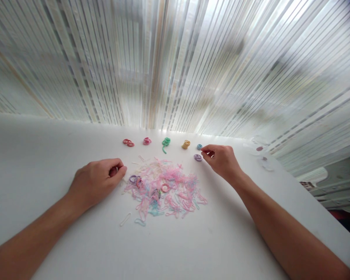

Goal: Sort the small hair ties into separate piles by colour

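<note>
My left hand (97,179) rests at the left edge of a loose pile of small pink, white and pale blue elastic loops (175,190). Its fingers are curled, thumb against index; whatever they hold, if anything, is hidden. My right hand (221,159) is closed in a pinch, its fingertips beside a small stack of blue hair ties (199,147). I cannot make out anything between them. Just below those fingertips lie purple hair ties (197,157). Within the pile sit a red-pink ring (165,188) and dark purple rings (133,179).
Along the back of the white table (169,249) lie red ties (128,142), pink ties (147,141), green ties (166,142) and yellow ties (186,144). Clear plastic pieces (265,163) lie at the right. A striped sheer curtain (140,70) hangs behind.
</note>
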{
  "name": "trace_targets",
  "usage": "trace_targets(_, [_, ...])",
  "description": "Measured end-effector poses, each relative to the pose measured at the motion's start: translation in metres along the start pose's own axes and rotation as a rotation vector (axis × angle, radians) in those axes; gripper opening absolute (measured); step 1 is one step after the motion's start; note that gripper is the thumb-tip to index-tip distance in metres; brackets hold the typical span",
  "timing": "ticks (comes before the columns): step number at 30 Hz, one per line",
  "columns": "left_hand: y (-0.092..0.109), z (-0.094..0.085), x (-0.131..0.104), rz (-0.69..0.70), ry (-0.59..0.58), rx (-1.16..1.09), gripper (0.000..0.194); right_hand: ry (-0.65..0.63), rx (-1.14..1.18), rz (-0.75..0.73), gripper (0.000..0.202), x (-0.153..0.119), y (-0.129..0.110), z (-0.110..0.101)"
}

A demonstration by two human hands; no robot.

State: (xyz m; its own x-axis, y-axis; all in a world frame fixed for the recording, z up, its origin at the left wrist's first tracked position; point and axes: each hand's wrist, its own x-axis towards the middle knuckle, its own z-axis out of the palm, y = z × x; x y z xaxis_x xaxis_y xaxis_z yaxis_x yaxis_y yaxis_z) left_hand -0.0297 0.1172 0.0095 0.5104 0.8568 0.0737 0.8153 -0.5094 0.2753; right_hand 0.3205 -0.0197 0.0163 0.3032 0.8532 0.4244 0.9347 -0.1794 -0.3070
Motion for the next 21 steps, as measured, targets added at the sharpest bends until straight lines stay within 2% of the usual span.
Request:
trace_targets(15, [0.000,0.001,-0.002,0.029,0.028,-0.033,0.033,0.032,0.027,-0.045,0.018,-0.005,-0.025,-0.014])
trace_targets(21, [0.001,0.000,-0.002,0.024,0.032,-0.037,0.032,0.187,0.055,0.009,0.019,-0.002,-0.024,-0.023])
